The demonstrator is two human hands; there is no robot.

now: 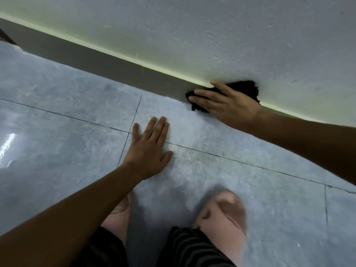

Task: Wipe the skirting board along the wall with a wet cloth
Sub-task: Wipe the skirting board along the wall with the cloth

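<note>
A grey skirting board (100, 62) runs diagonally from upper left to right, between the pale textured wall (212, 31) and the floor. My right hand (227, 105) lies flat on a black cloth (244, 88), pressing it against the board and the wall's lower edge. The cloth sticks out above and to the left of my fingers. My left hand (152, 149) rests palm down on the floor tiles, fingers spread, holding nothing.
Glossy grey floor tiles (57, 132) with dark grout lines fill the lower view. My two feet in pink slippers (223, 212) stand near the bottom, below my left hand. A dark object (5, 36) shows at the far left edge by the board.
</note>
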